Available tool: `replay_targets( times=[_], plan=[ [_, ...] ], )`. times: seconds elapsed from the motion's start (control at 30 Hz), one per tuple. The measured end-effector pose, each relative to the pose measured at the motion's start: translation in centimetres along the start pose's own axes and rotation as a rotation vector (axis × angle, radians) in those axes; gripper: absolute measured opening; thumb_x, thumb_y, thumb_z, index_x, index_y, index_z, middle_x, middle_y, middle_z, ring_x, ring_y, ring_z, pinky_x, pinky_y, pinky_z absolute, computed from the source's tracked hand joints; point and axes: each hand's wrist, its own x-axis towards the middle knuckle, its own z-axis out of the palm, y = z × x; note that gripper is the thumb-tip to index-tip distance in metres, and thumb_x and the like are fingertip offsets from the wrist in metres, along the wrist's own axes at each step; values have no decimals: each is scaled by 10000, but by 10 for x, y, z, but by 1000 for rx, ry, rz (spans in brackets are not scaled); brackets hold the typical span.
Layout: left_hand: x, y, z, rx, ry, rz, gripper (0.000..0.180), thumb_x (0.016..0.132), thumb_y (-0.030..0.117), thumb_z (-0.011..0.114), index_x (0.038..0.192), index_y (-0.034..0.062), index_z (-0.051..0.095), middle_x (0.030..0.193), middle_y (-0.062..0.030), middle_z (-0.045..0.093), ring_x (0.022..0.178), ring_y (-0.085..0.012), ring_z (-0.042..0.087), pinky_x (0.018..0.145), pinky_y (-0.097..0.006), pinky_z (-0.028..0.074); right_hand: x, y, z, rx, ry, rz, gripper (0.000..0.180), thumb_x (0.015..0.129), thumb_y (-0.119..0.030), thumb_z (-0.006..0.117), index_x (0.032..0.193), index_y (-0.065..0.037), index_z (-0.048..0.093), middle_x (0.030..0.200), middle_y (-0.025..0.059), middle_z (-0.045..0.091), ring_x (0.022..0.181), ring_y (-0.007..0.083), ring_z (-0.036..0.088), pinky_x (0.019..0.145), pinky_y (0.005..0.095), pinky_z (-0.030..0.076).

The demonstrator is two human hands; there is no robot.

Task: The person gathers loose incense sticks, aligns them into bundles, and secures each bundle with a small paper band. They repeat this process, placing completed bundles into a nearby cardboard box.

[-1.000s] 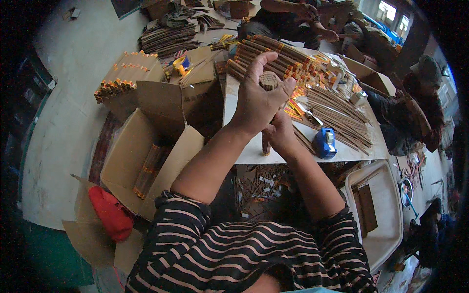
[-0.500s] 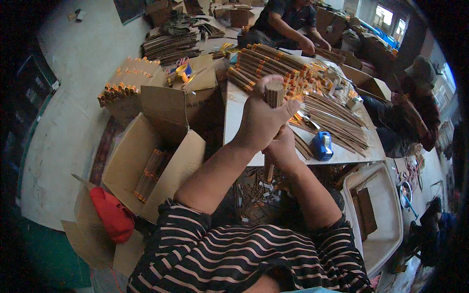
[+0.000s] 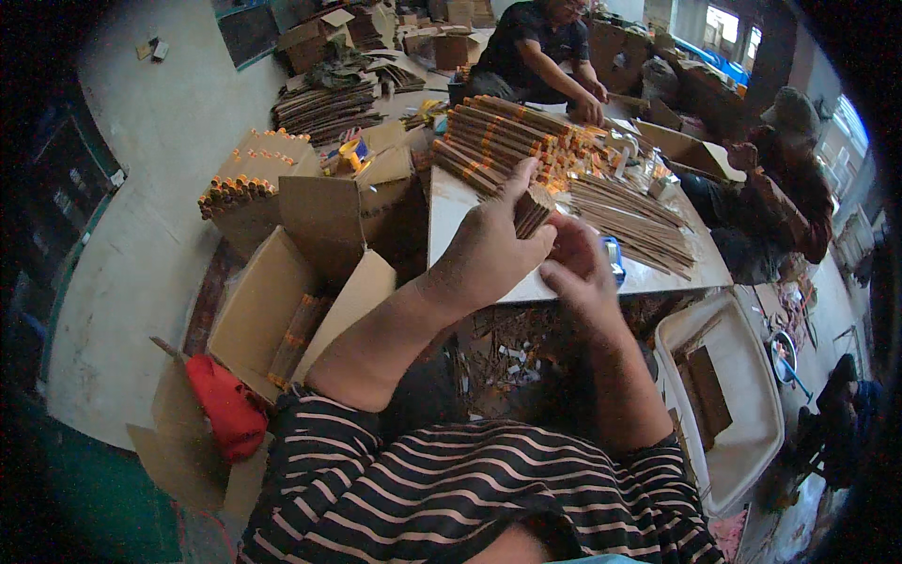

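My left hand (image 3: 493, 249) is closed around a round bundle of thin brown sticks (image 3: 534, 209), its cut end facing me. My right hand (image 3: 578, 268) is right beside it, fingers touching the bundle's lower side. Both hands are raised above the near edge of a white table (image 3: 658, 278). Behind them on the table lie stacked bundles of sticks with orange bands (image 3: 503, 136) and loose brown sticks (image 3: 629, 221). A blue object (image 3: 614, 259) peeks out behind my right hand.
An open cardboard box (image 3: 301, 301) with sticks inside stands at my left, a red cloth (image 3: 225, 404) by it. A white tub (image 3: 742, 404) sits at right. Two other people (image 3: 540, 47) (image 3: 789, 188) sit at the table's far and right sides. More stick piles (image 3: 324, 108) lie behind.
My hands have come nearer to me and lower with the bundle. The right hand has risen from under the left to the bundle's side.
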Motion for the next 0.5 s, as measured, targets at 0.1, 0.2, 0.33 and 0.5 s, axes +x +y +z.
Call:
replay_targets(
  times=[0.1,0.2,0.33,0.5],
  plan=[
    [-17,-11,6,63,-120,50,680,749,110,588,1300,-66,232,900,-228,591,844,-316,604,732,-332,467,-4,-30,-3,-300,6,-91,453,745,-211,688,1073,-13,445,875,47,524,760,121,492,698,251,417],
    [-35,-23,20,-12,-282,91,611,740,86,587,1252,-72,293,907,-220,585,879,-308,593,747,-321,465,-15,-39,3,-673,-109,-121,378,779,-288,651,983,-12,493,763,115,562,670,163,546,617,272,444],
    [-62,-31,34,-179,-344,-123,379,728,76,612,1055,-47,464,822,-105,584,748,-187,582,669,-281,471,-42,-24,2,-608,-30,10,302,808,-299,618,830,-6,551,740,140,593,661,203,593,614,295,467],
    [-90,-12,22,-524,-546,-601,220,842,167,526,996,15,485,726,-20,532,572,-76,494,505,-204,404,-75,-5,3,-353,70,133,265,840,-257,599,812,0,544,668,42,572,640,91,527,578,234,441]
  ],
)
